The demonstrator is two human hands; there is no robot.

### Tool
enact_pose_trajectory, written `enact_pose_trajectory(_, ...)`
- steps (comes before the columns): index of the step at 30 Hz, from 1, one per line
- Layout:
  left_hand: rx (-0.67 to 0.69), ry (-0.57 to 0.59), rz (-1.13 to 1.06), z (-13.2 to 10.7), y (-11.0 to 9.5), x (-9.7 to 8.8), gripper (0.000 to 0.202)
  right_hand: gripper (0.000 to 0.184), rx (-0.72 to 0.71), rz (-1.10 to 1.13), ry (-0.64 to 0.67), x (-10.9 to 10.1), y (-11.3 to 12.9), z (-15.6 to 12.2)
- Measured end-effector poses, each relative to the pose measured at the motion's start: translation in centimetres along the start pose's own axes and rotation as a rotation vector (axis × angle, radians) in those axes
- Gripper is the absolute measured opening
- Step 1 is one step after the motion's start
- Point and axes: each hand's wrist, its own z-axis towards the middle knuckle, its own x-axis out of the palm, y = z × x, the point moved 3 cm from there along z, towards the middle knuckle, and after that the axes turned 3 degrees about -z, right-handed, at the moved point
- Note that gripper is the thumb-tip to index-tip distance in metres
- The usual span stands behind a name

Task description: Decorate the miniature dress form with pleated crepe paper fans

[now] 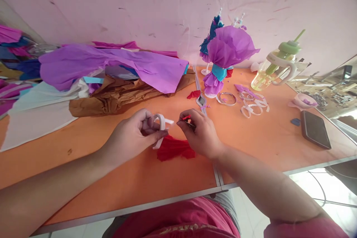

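Note:
My left hand (pixel 143 129) is closed around a roll of white tape (pixel 161 122), held upright, with a short loose end sticking out to the right. Close by on the right, my right hand (pixel 199 132) is pinched on a small strip of red paper (pixel 186 118); something dark shows under its fingers, too hidden to name. Beneath and between both hands, a gathered piece of red crepe paper (pixel 175 148) lies on the orange table (pixel 134 182). A small red scrap (pixel 193 94) rests farther back, beside the seam between the tabletops.
Purple crepe paper (pixel 117 61) and crumpled brown paper (pixel 111 98) are piled at the back left. A purple paper flower (pixel 231 48) with a blue band stands at the back. Tape rings (pixel 255 108), a green-lidded bottle (pixel 279 67) and a phone (pixel 315 129) occupy the right side.

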Motion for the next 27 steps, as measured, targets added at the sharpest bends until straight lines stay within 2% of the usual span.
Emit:
enact_pose_trajectory(3,0.050,0.075,0.033,-0.1,0.4,0.2,0.048,0.011,0.020,0.006,0.016,0.0,-0.1,0.1)
enact_pose_trajectory(6,0.048,0.082,0.097,0.0,0.5,0.2,0.039,0.012,0.036,0.008,0.014,0.0,-0.2,0.1)
enact_pose_trajectory(11,0.074,0.089,0.102,0.4,0.2,-0.2,0.036,0.010,0.104,0.042,0.000,-0.3,-0.4,0.3)
enact_pose_trajectory(19,0.014,0.082,0.083,0.4,0.5,-0.5,0.043,0.029,0.232,0.198,0.144,-0.9,-1.1,0.8)
enact_pose_trajectory(21,0.009,0.062,0.089,0.5,0.7,-0.7,0.044,0.022,0.273,0.288,0.204,-1.0,-1.4,0.9)
enact_pose_trajectory(25,-0.064,0.049,0.043,1.2,1.3,-1.4,0.047,0.020,0.484,0.723,0.497,-1.2,-1.8,0.9)
enact_pose_trajectory(27,-0.087,0.039,0.002,1.5,1.5,-1.9,0.046,0.026,0.588,0.899,0.537,-1.7,-2.1,1.0)
